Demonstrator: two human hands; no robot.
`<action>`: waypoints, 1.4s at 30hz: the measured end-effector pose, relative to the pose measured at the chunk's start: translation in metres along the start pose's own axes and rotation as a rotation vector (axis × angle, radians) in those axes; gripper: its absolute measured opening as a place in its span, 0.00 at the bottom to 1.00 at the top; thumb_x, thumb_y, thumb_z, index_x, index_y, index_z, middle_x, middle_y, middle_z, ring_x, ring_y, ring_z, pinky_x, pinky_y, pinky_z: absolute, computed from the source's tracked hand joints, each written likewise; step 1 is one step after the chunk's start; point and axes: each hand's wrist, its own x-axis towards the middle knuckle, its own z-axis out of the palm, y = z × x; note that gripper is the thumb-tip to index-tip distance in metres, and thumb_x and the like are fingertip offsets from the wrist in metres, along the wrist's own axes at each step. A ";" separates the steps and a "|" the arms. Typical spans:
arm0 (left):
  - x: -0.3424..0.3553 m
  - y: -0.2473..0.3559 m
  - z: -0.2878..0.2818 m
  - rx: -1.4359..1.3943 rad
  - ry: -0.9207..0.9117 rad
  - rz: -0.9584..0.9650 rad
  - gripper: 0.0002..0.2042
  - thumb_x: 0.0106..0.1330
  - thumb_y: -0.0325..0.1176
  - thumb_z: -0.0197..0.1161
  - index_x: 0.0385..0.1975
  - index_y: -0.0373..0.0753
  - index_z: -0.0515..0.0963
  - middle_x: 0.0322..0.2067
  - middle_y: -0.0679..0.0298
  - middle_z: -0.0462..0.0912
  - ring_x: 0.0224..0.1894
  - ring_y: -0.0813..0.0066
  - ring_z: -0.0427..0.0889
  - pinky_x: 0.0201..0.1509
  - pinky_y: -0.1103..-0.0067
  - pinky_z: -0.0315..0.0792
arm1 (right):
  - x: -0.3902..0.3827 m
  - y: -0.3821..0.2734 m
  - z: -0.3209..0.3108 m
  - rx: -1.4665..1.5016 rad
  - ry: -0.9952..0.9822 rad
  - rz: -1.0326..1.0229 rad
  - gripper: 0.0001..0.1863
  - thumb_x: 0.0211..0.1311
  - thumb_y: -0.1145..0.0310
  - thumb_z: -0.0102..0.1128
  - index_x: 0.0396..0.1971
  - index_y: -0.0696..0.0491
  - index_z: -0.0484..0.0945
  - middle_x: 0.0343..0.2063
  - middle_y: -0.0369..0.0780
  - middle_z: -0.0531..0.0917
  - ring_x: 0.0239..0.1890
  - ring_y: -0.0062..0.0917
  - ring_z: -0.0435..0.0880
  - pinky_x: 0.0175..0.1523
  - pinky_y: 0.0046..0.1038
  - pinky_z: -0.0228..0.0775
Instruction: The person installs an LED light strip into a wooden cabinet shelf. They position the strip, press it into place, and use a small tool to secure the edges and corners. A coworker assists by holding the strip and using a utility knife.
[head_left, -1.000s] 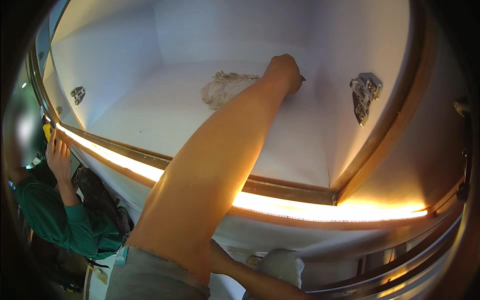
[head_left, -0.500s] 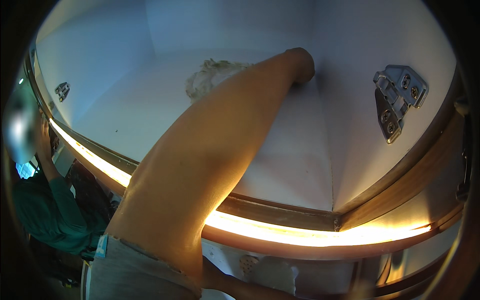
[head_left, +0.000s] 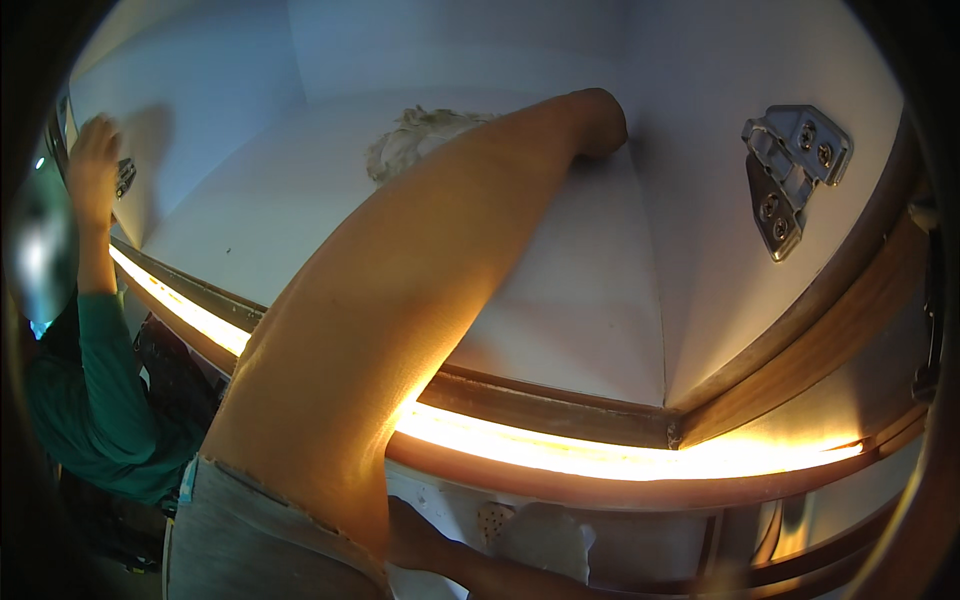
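Observation:
My left hand [head_left: 598, 122] reaches deep into a white cabinet [head_left: 540, 270], curled low against the back right corner; whatever its fingers hold is hidden. My forearm crosses a glowing light strip [head_left: 560, 446] along the front rail. Beside the forearm, on the cabinet floor, lies a crumpled whitish cloth or wad [head_left: 405, 145]. A metal hinge [head_left: 790, 180] is screwed to the right wall. My right forearm [head_left: 470, 570] comes in low, under the rail, its hand hidden behind my left arm.
At the left, a co-worker in a green sleeve [head_left: 105, 370] has a hand [head_left: 95, 165] raised to the cabinet by the far hinge [head_left: 125, 178]. A dark metal fitting [head_left: 925, 370] is at the right edge. A pale rounded object [head_left: 540, 545] sits below the rail.
My left hand has moved slightly up and right, farther into the corner, and the dark tip beside it has gone from sight. The co-worker's hand has risen to the left hinge.

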 end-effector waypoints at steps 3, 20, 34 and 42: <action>-0.002 0.003 -0.002 0.043 -0.009 -0.012 0.16 0.76 0.30 0.53 0.47 0.32 0.89 0.49 0.48 0.90 0.51 0.50 0.89 0.57 0.61 0.83 | 0.000 0.003 0.000 -0.021 0.026 -0.055 0.12 0.74 0.72 0.58 0.50 0.56 0.87 0.41 0.49 0.88 0.46 0.46 0.87 0.55 0.43 0.78; -0.035 0.012 -0.008 0.192 0.002 0.182 0.15 0.76 0.28 0.53 0.50 0.35 0.87 0.49 0.51 0.90 0.53 0.51 0.89 0.58 0.63 0.84 | 0.015 0.019 0.005 -0.117 0.017 -0.051 0.15 0.68 0.77 0.60 0.52 0.55 0.86 0.40 0.48 0.88 0.45 0.43 0.88 0.54 0.40 0.78; -0.072 0.037 -0.008 0.109 0.001 0.158 0.14 0.76 0.28 0.55 0.51 0.36 0.88 0.46 0.51 0.91 0.52 0.52 0.88 0.58 0.66 0.82 | 0.020 0.027 0.007 -0.150 0.062 -0.042 0.15 0.72 0.75 0.60 0.55 0.54 0.86 0.37 0.44 0.89 0.39 0.35 0.88 0.52 0.37 0.79; -0.117 0.059 -0.015 -0.802 0.042 -0.223 0.15 0.78 0.36 0.59 0.50 0.36 0.89 0.49 0.49 0.90 0.51 0.55 0.86 0.59 0.63 0.77 | 0.023 0.040 0.007 -0.187 0.057 -0.075 0.16 0.73 0.75 0.64 0.58 0.55 0.84 0.32 0.40 0.86 0.30 0.25 0.84 0.42 0.32 0.79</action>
